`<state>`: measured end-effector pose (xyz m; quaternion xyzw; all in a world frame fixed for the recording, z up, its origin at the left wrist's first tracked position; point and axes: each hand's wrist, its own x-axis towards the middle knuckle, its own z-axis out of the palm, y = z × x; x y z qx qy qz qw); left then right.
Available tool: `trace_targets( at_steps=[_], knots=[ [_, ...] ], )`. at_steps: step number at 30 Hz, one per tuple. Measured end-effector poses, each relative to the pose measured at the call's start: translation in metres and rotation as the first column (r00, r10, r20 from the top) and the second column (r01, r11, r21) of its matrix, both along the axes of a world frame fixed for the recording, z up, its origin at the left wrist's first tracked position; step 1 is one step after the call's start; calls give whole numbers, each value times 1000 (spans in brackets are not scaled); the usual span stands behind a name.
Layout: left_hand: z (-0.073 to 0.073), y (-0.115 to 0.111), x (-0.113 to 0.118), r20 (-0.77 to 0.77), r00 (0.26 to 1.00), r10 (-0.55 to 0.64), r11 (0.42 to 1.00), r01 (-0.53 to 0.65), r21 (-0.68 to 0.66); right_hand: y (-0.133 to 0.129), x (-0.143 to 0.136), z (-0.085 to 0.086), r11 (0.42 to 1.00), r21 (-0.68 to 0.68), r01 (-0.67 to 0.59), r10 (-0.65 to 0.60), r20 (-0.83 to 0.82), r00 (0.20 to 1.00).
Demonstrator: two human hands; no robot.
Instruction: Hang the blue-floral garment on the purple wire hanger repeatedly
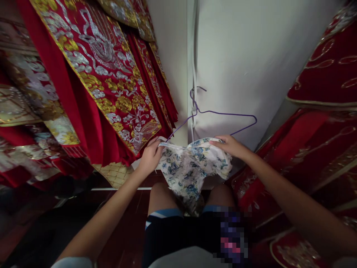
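Observation:
A white garment with a blue floral print (186,167) hangs down between my hands, above my thighs. My left hand (152,154) is closed on its upper left edge. At the upper right edge, my right hand (227,144) pinches the cloth, arm stretched out. Behind the garment is a purple wire hanger (220,112), its hook up near a white cable on the wall. The hanger's left arm runs down behind the cloth by my left hand. Its right end sticks out above my right hand, and its lower bar is partly hidden.
Red costumes with gold and silver embroidery (117,78) hang on the left. More red embroidered garments (309,149) hang close by my right arm. A white wall (245,48) stands straight ahead, with a white cable (194,67) running down it. The floor (131,223) is dark red.

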<state>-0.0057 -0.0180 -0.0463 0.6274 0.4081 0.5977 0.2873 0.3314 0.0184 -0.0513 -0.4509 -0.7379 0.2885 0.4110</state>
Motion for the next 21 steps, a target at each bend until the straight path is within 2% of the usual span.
trace_targets(
  at_steps=[3,5,9,11,13,15,17,19,21],
  knots=[
    [17,11,25,-50,998,-36,994,41,99,-9,-5,4,999,-41,-34,33,-22,999],
    [30,20,40,-194,981,-29,987,58,148,-11,-13,2,997,-55,-56,55,-30,998],
    [49,39,51,-432,891,143,970,-39,239,-18,-16,-1,996,40,-76,76,-15,997],
    [55,45,46,-467,856,221,953,-89,289,-22,-6,-2,991,135,-6,3,18,1000],
    [61,47,39,-500,835,230,950,-80,302,-25,13,0,962,223,159,-168,23,985],
    [69,47,34,-543,818,188,958,-31,285,-24,34,2,896,287,339,-349,-17,937],
    [76,45,33,-569,816,100,972,44,233,-17,53,6,845,319,428,-440,-39,897],
    [83,44,32,-555,831,-29,985,117,124,-7,66,13,857,302,419,-436,-10,900],
    [89,47,27,-466,867,-178,983,174,-51,3,72,23,906,230,356,-365,-6,931]
  ],
)
